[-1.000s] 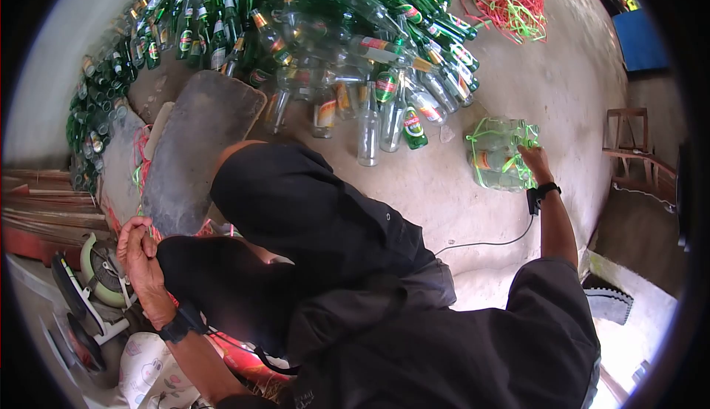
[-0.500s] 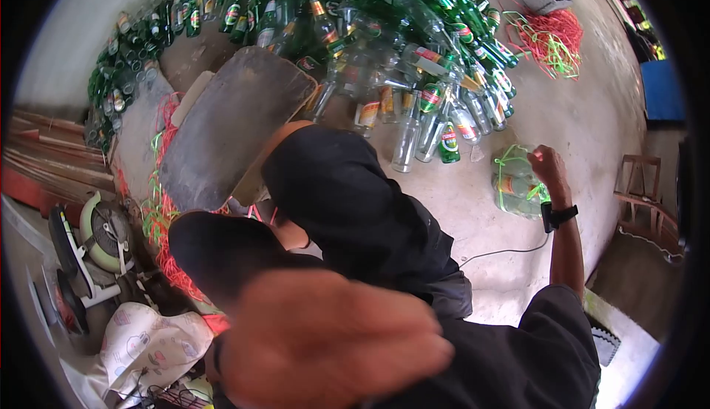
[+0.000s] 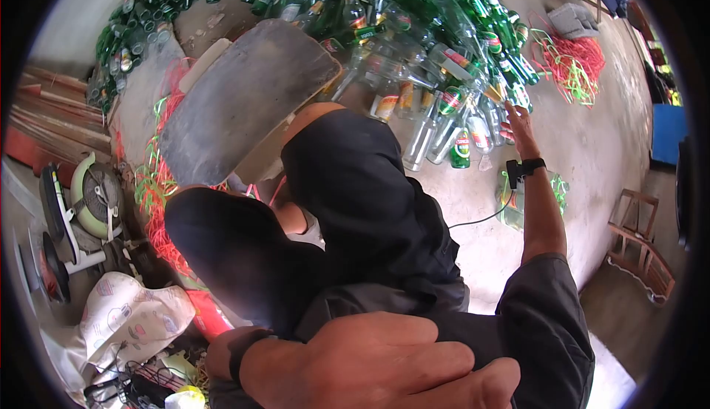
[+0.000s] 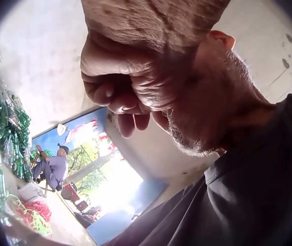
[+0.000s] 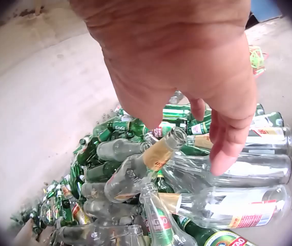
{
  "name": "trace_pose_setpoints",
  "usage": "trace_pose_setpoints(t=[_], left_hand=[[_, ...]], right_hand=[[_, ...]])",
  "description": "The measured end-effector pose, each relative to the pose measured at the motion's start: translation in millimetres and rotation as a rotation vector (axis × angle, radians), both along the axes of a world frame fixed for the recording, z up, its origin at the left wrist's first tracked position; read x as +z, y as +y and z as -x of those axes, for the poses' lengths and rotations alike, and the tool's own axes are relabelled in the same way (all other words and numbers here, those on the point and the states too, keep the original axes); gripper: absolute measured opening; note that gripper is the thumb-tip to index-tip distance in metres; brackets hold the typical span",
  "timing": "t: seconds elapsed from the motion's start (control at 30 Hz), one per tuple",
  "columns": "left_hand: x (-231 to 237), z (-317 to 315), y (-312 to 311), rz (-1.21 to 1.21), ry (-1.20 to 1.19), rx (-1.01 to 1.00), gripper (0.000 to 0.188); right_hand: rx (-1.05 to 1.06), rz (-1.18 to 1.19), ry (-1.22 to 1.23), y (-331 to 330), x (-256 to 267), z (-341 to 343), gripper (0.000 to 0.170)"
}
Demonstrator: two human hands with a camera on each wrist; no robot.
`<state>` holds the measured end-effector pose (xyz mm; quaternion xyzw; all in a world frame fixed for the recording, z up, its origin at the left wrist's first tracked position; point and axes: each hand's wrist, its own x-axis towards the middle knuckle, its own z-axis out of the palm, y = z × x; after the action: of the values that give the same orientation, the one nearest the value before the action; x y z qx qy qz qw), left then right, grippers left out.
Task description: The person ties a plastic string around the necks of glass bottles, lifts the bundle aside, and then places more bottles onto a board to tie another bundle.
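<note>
My right hand (image 3: pixel 520 129) reaches over the near edge of a large bottle heap, with fingers loosely spread and nothing held. Under it, in the right wrist view, lie clear glass bottles (image 5: pixel 238 169), and a clear bottle with a gold neck label (image 5: pixel 159 156) points up beside the thumb. Green beer bottles (image 3: pixel 460 149) lie among them. A bundle of bottles tied with green strap (image 3: pixel 512 205) stands on the floor, partly hidden by the right forearm. My left hand (image 3: pixel 399 364) is raised close to the chin, its fingers loosely bent and holding nothing.
A dark flat board (image 3: pixel 251 98) lies left of the knees. Tangled red and green straps (image 3: pixel 569 61) lie beside a grey block (image 3: pixel 573 21). A fan (image 3: pixel 96 194) stands at left, a wooden chair (image 3: pixel 640 239) at right. Another person (image 4: pixel 54 166) sits near the bright doorway.
The right hand has let go of the tied bundle and moved up to the bottle heap. The left hand has risen from the left side to close before the head.
</note>
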<state>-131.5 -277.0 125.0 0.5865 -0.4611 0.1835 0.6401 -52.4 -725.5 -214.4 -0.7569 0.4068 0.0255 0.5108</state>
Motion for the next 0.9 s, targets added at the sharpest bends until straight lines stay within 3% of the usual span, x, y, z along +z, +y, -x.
trace_pose_setpoints(t=[0.13,0.4,0.5,0.73,0.9], left_hand=[[1,-1,11,-0.126,0.127,-0.04,0.02],[16,-5,29,-0.446,0.467,-0.214,0.035],[21,-16,30,-0.572,0.456,-0.377,0.049],[17,-13,29,-0.551,0.399,-0.298,0.051],[15,-8,25,-0.443,0.361,-0.189,0.041]], right_hand=[[-0.083,-0.26,-0.086,-2,-6,-11,0.069],[-0.117,-0.462,-0.144,-18,-43,-26,0.043],[-0.153,-0.473,-0.168,-15,-46,-29,0.041],[-0.122,-0.271,-0.224,5,-28,-36,0.042],[-0.092,-0.153,-0.28,26,-9,-44,0.046]])
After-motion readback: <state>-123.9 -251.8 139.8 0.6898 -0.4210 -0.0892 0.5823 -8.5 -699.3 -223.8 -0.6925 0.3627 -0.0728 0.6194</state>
